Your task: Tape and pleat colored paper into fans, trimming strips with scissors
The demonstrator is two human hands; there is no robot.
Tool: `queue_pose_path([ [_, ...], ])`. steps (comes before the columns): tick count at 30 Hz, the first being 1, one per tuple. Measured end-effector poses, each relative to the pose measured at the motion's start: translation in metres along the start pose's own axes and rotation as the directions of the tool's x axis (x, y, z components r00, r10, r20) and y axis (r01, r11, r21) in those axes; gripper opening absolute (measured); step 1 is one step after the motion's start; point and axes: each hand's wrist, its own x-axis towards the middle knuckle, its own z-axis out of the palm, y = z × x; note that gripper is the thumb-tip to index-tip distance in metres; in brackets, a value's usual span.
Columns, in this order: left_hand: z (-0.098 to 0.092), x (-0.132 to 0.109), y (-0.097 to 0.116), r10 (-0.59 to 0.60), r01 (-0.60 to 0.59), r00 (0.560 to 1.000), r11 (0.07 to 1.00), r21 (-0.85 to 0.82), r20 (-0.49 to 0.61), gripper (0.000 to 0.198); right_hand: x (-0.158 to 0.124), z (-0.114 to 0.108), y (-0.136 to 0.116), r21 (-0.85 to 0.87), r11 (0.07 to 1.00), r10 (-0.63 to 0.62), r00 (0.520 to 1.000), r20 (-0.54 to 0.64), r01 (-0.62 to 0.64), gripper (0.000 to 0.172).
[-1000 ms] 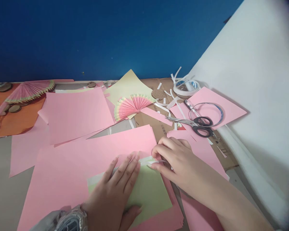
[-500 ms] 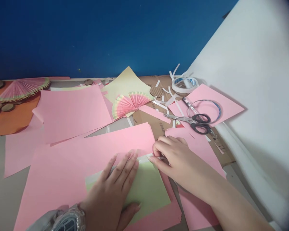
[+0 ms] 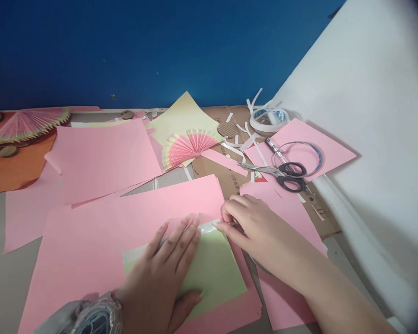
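Note:
A green sheet of paper (image 3: 223, 269) lies on a large pink sheet (image 3: 90, 246). Along its far edge runs a whitish strip of tape (image 3: 209, 227). My left hand (image 3: 170, 260) rests flat across the green sheet and part of the strip, its fingers stretched out. At the strip's right end, my right hand (image 3: 245, 220) is closed, thumb and curled fingers pinching the tape near the sheet's corner. Whatever else lies inside the right palm is hidden.
Scissors (image 3: 285, 174), a tape roll (image 3: 268, 119) and a clear ring (image 3: 313, 160) lie to the right on pink paper and cardboard. Pleated pink-and-green paper fans (image 3: 195, 146) sit farther back. More pink sheets (image 3: 107, 157) cover the left. A white wall (image 3: 376, 116) borders the right side.
The view has shifted slightly. Both hands keep nearly the same place on the green sheet, and the tape at its right end looks slightly raised and shinier.

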Motion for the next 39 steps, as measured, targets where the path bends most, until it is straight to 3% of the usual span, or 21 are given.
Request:
queue_pose_path([
  [15,-0.001,0.002,-0.002,-0.023,0.024,1.0,0.999,-0.038,0.009,0.07,0.0,0.001,-0.003,-0.041,0.998,-0.047,0.999,-0.023,0.047,0.02],
  [20,-0.001,0.009,-0.006,0.011,-0.01,1.0,0.997,-0.07,0.002,0.082,0.001,-0.001,0.0,-0.03,0.998,-0.055,0.998,-0.004,0.055,0.02],
  [24,-0.003,0.003,-0.006,0.054,-0.054,0.998,0.999,0.008,-0.01,0.09,-0.001,-0.002,-0.001,-0.011,0.996,-0.09,0.996,0.004,0.09,0.019],
  [29,-0.005,-0.01,0.001,0.09,-0.087,0.996,0.987,0.137,-0.016,0.071,-0.004,0.0,-0.007,-0.033,0.98,-0.195,0.98,0.035,0.196,0.018],
  [36,0.003,-0.001,0.011,0.003,-0.001,0.99,1.0,0.016,-0.142,0.071,-0.001,0.002,-0.006,0.026,0.993,-0.117,0.993,0.027,0.117,0.017],
  [39,0.004,0.003,0.011,0.005,-0.005,0.996,1.0,0.006,-0.09,0.08,-0.001,0.002,-0.006,0.061,0.994,-0.092,0.995,0.041,0.09,0.019],
])
